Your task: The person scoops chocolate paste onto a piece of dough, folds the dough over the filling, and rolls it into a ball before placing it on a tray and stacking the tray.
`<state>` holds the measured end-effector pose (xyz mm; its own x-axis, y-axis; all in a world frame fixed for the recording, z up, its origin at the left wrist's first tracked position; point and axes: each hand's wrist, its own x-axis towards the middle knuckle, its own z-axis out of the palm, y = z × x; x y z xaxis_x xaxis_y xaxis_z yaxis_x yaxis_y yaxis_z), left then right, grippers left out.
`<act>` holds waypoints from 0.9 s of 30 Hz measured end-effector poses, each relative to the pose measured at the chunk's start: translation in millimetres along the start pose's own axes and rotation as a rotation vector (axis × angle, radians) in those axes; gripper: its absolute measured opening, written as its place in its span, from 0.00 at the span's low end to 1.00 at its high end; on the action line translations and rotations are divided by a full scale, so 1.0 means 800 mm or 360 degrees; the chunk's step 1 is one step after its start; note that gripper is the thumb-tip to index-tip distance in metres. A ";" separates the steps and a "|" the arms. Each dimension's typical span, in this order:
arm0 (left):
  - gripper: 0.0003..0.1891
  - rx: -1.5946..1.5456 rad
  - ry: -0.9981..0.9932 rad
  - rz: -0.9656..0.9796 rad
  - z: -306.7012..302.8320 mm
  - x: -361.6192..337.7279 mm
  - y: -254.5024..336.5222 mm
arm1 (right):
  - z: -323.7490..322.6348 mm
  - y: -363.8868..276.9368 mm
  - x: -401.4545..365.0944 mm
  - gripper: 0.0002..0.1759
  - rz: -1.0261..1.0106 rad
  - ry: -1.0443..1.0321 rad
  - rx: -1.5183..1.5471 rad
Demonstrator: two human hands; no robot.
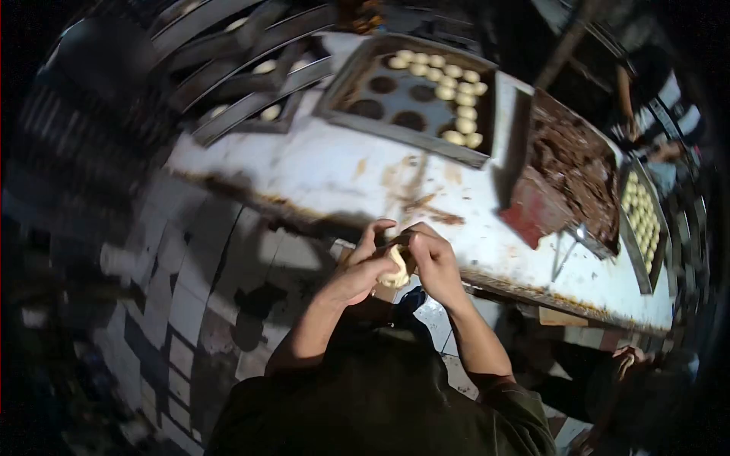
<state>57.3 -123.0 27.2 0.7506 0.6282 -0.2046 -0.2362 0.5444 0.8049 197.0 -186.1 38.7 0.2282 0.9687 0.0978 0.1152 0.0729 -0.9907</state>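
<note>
Pale dough (395,270) is held in my left hand (361,272), between its thumb and fingers, in front of my body near the table's front edge. My right hand (432,262) is closed beside it, its fingertips against a dark spot at the top of the dough; what they grip is too small to tell. Beyond my hands, a metal tray (407,135) holds several pale dough balls (465,99) along its back and right side. To the right stands a container of brown filling (574,163) with a red scraper (530,216) at its near edge.
The white table (304,167) has brown smears. Stacked metal pans (251,99) stand at the back left. At the right is a tray of dough balls (640,216), with a co-worker's arm (626,99) behind it. Another person's hand (628,356) shows at the lower right.
</note>
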 end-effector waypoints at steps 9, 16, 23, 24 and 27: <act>0.22 -0.1040 0.0133 0.0260 -0.122 -0.175 0.063 | 0.211 -0.049 -0.015 0.17 -0.1200 -0.0286 -0.1219; 0.16 -0.0321 0.0552 0.0741 -0.183 -0.219 0.089 | 0.295 -0.078 0.037 0.07 -0.0123 -0.0786 -0.0144; 0.18 -0.0396 0.0581 0.0899 -0.217 -0.185 0.128 | 0.344 -0.059 0.088 0.10 -0.1105 -0.0396 -0.0422; 0.18 -0.0391 0.0538 0.0970 -0.214 -0.178 0.137 | 0.345 -0.058 0.105 0.11 -0.0932 -0.0366 -0.0250; 0.20 -0.0098 0.0459 0.1251 -0.215 -0.140 0.177 | 0.352 -0.057 0.151 0.11 -0.0532 -0.0298 0.0307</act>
<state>-166.3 -20.2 68.0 0.1681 0.9503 0.2619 -0.6642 -0.0871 0.7425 -52.7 -5.6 69.2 0.0277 0.9092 0.4155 -0.0340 0.4162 -0.9086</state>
